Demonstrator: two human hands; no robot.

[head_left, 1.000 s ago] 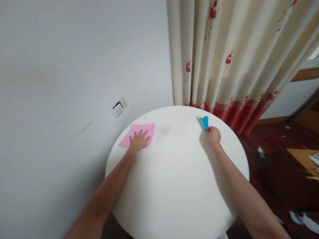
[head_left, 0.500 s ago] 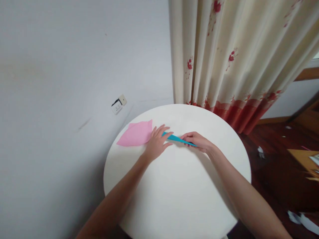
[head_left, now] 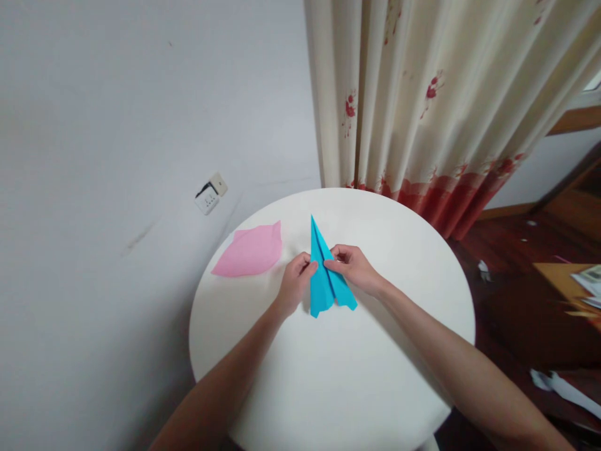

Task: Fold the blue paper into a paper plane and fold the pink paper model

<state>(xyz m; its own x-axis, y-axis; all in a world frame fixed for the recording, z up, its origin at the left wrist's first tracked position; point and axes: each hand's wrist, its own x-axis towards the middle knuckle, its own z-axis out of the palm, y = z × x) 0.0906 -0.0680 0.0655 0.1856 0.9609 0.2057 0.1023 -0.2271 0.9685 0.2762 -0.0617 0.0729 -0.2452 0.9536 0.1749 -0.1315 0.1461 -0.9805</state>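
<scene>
— So, going from the left: what is on the bench (head_left: 328, 388)?

— Farthest left I see a pink paper sheet (head_left: 248, 254), lying flat near the far-left rim, well apart from both hands. Nothing touches it; I judge it is laid to the side to leave the middle of the bench free.

— And the hands?

— My left hand (head_left: 295, 285) comes next, fingers closed in a pinch on the left edge of a blue paper plane (head_left: 325, 275). The plane stands on the bench near the centre, nose pointing away toward the curtain (head_left: 422, 94), tail toward me. My right hand (head_left: 353, 268) pinches it from the other side, thumb and fingers shut on the fold.

— Why hold it from both sides?

— I think the two pinches meet at the central crease, which would keep the thin paper steady and the wings symmetrical. Whether the tail rests on the bench or floats just above, I cannot tell.
</scene>
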